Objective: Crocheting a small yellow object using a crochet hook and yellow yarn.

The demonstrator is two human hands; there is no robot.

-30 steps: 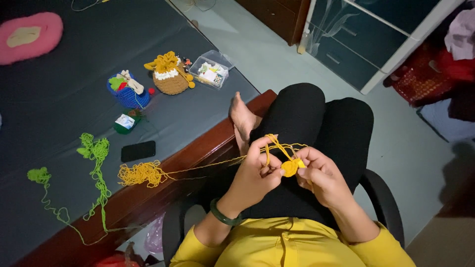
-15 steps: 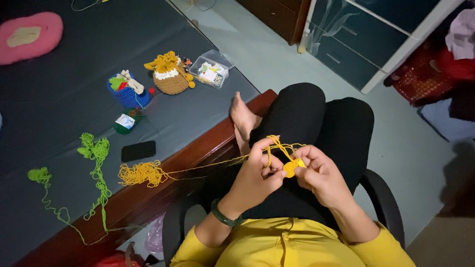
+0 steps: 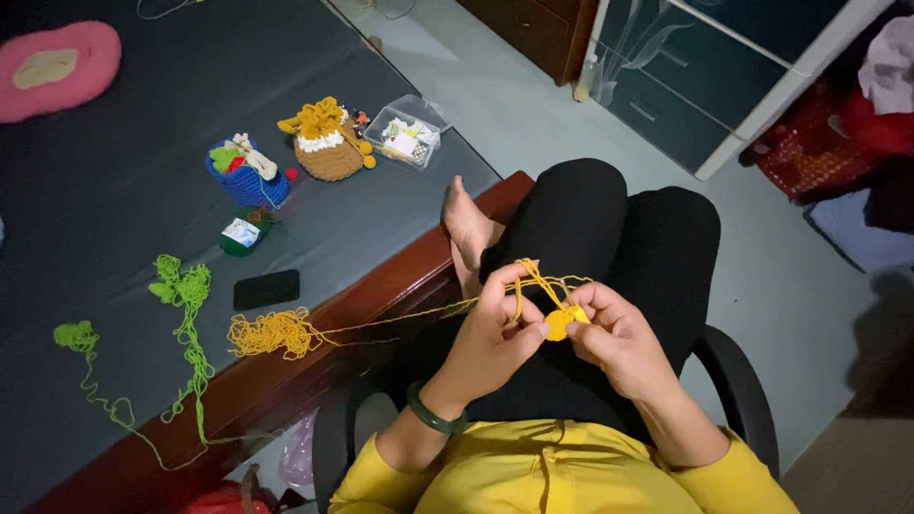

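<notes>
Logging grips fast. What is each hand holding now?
Left hand: closed on the yellow yarn.
Right hand: pinching the small yellow crochet piece.

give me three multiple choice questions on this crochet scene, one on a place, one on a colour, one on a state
1. Where does the loose heap of yellow yarn lie?
A. on the floor
B. on the dark tabletop near its wooden edge
C. in the clear plastic box

2. What colour is the bangle on the left wrist?
A. green
B. red
C. white

3. How is the small yellow crochet piece held?
A. lying free on the lap
B. by the right hand alone
C. between left hand and right hand

Answers: 1 B, the heap sits beside the black phone. 2 A, the band shows dark green. 3 C, fingers of both hands pinch it.
</notes>
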